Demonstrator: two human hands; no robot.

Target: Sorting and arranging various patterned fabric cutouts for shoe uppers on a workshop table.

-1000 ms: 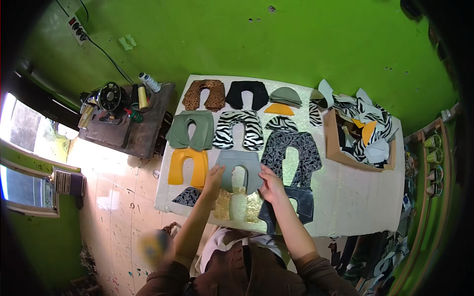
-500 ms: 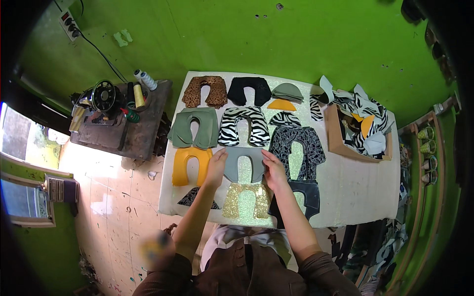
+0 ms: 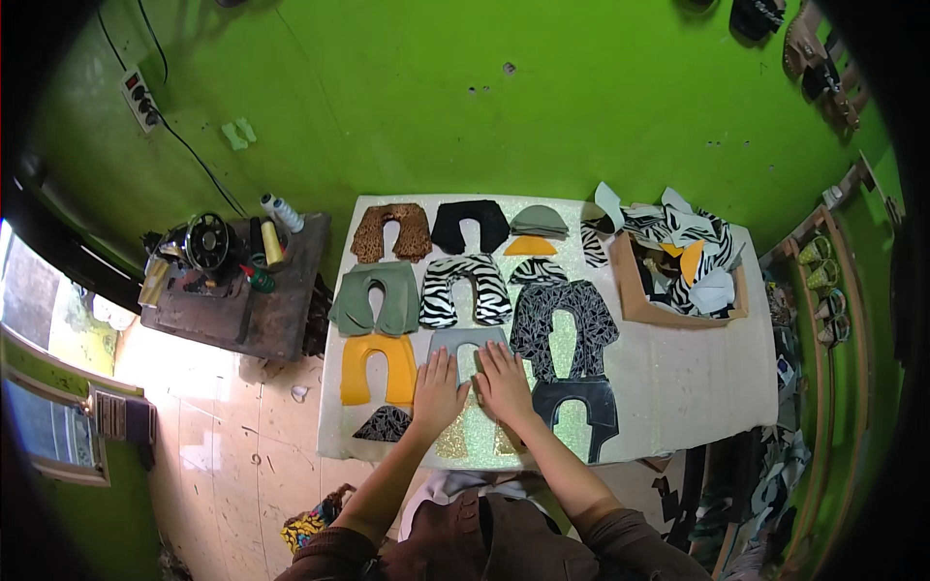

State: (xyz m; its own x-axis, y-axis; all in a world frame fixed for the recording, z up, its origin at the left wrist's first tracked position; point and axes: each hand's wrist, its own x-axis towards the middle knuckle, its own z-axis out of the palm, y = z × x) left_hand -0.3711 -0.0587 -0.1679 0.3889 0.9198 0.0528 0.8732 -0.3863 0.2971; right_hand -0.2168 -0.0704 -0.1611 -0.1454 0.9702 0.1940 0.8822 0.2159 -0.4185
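Observation:
My left hand (image 3: 442,395) and my right hand (image 3: 504,389) lie flat, fingers stretched out, on a grey U-shaped cut piece (image 3: 468,338), one on each leg. Much of it is hidden under them. Below it, a gold glitter U-shaped piece (image 3: 451,443) is partly covered by my hands and wrists. To the left is a yellow U-shaped piece (image 3: 355,376), with an olive green one (image 3: 348,302) above. A zebra-print one (image 3: 439,294) lies just beyond the grey piece. Right of my hands are a black-and-grey patterned piece (image 3: 595,327) and a plain black one (image 3: 604,412).
Leopard-print (image 3: 367,238) and black (image 3: 449,230) pieces line the far edge of the table (image 3: 678,397), beside olive (image 3: 538,222) and yellow (image 3: 531,247) half-rounds. A cardboard box (image 3: 678,311) of scraps stands right. At left is a sewing machine (image 3: 206,244) on a wooden table.
Both hands have moved inward from the grey piece's outer sides, which they held, and now rest flat on its legs. The view has tilted up, so the table appears lower.

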